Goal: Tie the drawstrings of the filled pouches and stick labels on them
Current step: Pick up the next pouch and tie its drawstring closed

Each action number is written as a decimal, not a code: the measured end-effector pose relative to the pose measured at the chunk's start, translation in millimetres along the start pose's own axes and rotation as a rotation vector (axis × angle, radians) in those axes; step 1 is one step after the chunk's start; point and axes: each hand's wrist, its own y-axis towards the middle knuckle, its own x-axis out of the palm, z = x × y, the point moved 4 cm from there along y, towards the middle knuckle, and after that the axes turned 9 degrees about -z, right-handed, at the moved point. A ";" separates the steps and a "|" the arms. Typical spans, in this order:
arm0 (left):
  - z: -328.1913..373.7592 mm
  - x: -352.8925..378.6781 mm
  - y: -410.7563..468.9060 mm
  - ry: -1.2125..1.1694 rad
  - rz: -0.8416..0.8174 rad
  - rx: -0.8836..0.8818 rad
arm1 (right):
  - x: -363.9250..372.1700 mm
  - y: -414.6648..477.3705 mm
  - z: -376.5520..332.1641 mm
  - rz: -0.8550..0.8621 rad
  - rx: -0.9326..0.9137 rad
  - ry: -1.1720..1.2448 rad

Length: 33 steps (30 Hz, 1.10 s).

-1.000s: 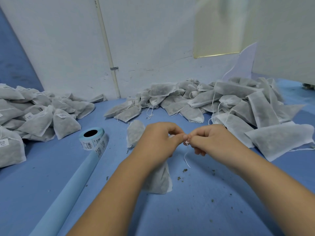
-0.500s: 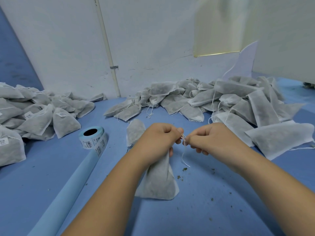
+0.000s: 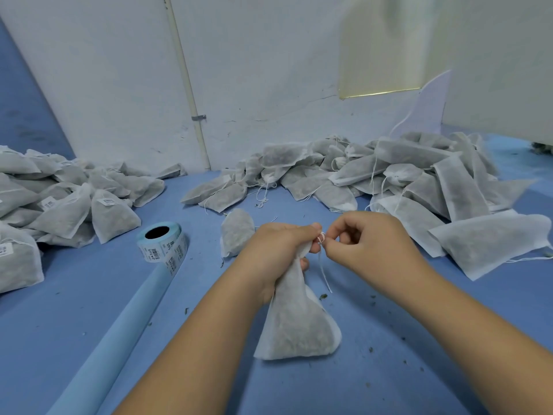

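A filled white fabric pouch (image 3: 299, 327) hangs by its gathered neck, which my left hand (image 3: 278, 253) grips, and its bottom is near the blue surface. My right hand (image 3: 368, 244) pinches the white drawstring (image 3: 323, 265) right at the neck, where a small loop shows; the loose end dangles below. A label roll (image 3: 161, 244) with barcode stickers lies to the left. One single pouch (image 3: 236, 232) lies just behind my left hand.
A heap of labelled, tied pouches (image 3: 65, 205) fills the left side. A bigger heap of pouches with loose strings (image 3: 404, 187) spreads across the back right. A light blue tube (image 3: 119, 333) runs diagonally from the label roll toward me. White wall panels (image 3: 119, 85) stand behind.
The pouch has swung down and out from under my left forearm and more of it shows. My hands have drawn slightly apart, and a small loop shows at the neck.
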 end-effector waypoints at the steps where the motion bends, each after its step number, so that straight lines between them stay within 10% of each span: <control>1: -0.2 0.5 0.3 -0.001 0.004 0.004 | -0.2 -0.3 -0.6 0.021 -0.016 -0.050; 26: -1.4 4.0 0.6 0.159 0.155 0.070 | -0.3 -0.3 -0.3 0.029 -0.005 -0.181; 33: -0.5 -6.8 1.4 0.223 0.116 0.057 | -7.4 4.3 7.4 -0.046 0.096 0.115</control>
